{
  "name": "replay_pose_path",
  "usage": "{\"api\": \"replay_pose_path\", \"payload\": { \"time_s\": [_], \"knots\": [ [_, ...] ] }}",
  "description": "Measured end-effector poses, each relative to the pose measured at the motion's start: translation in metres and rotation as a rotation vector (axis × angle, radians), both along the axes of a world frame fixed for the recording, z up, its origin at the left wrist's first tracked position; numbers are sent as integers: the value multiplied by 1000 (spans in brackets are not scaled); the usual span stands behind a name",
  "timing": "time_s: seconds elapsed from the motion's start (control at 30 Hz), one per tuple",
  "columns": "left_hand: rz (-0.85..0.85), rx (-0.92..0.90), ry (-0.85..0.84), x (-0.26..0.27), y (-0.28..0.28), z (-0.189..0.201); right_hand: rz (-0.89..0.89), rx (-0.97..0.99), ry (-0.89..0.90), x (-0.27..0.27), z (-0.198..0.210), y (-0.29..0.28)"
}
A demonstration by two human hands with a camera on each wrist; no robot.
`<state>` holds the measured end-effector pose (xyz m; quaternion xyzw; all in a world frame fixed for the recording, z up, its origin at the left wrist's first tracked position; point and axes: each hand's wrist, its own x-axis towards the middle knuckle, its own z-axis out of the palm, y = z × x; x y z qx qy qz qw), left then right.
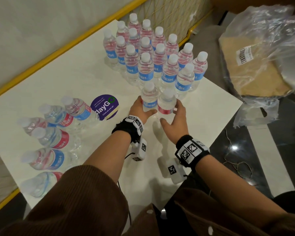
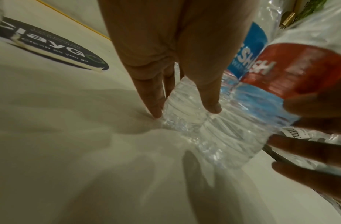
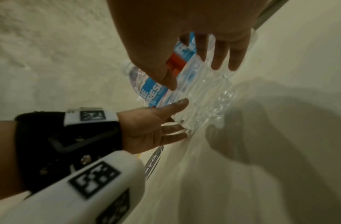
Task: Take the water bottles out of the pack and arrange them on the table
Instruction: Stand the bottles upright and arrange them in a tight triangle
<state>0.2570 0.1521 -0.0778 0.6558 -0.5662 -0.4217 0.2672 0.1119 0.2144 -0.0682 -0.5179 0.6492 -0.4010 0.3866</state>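
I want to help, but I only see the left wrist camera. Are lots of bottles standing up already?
Observer: Yes, a big standing cluster fills the far end of the table.
Operator: Are any still lying down?
Observer: Six lying bottles are on the table's left side, near the purple sticker.
Operator: Where did the pack go?
Observer: The plastic wrap sits off the table to the right with a cardboard sheet inside it. No bottles show in it.
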Motion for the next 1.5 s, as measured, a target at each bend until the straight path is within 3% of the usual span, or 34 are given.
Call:
{"api": "replay_pose_path", "payload": {
  "time_s": [0.07, 0.2, 0.37, 0.5, 0.73, 0.9, 1.07, 1.23, 1.5],
  "knots": [
    [-10, 6, -12, 0, -2, 0, -9, -5, -2, 0, -5, 6],
    [-3, 7, -37, -2, -3, 0, 135, 15, -76, -2, -4, -3],
    [-7, 2, -27, 1, -2, -3, -138, 19, -87, 8, -12, -21],
    [-17, 7, -16, 2, -6, -8, -81, 75, -54, 0, -23, -22],
    [2, 3, 8, -3, -11, -12, -195, 91, -15, 0, -33, -23],
    [72, 13, -53, -3, -8, -22, -115, 112, -10, -12, -45, -15],
    [-8, 7, -122, -5, -29, -17, -137, 95, 82, -16, -47, -21],
    [17, 20, -42, -8, -36, -24, -204, 116, 53, -14, -42, -35],
    [41, -4, -47, -5, -43, -37, -256, 188, 0, -11, -43, -43]
  ]
}}
